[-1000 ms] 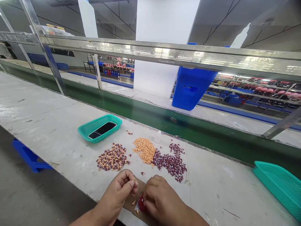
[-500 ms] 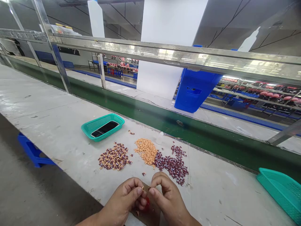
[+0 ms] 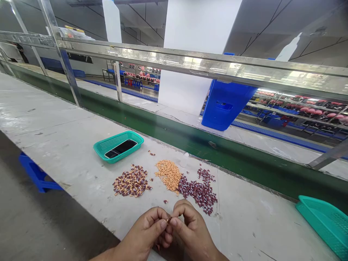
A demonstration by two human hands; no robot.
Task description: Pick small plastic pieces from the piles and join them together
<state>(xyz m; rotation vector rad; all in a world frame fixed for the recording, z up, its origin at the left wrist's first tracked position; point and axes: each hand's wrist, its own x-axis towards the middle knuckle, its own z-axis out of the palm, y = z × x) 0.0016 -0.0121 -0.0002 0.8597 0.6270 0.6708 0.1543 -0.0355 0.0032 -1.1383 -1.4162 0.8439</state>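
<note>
My left hand (image 3: 149,229) is closed, its thumb and forefinger pinching a tiny orange-and-dark piece (image 3: 168,220). At the same spot the fingertips of my right hand (image 3: 192,229) are pinched together, meeting those of the left; they largely hide the piece. Beyond the hands lie three heaps of small parts on the grey table (image 3: 244,217). The left heap (image 3: 132,181) mixes orange and maroon pieces, the middle heap (image 3: 168,174) is orange only, and the right heap (image 3: 199,194) is maroon and touches the orange one. One loose piece (image 3: 165,201) sits just past my fingers.
A green perforated basket (image 3: 99,150) holding a black-screened phone (image 3: 122,148) stands behind the heaps. Another green basket (image 3: 323,221) is at the right edge. A green belt (image 3: 174,136) runs along the back, below a metal rail (image 3: 152,54). A blue bin (image 3: 225,105) stands beyond.
My hands have come together: the right fingertips, slightly apart from the left before, now meet them at the small piece. A red spot below the left fingers is now covered.
</note>
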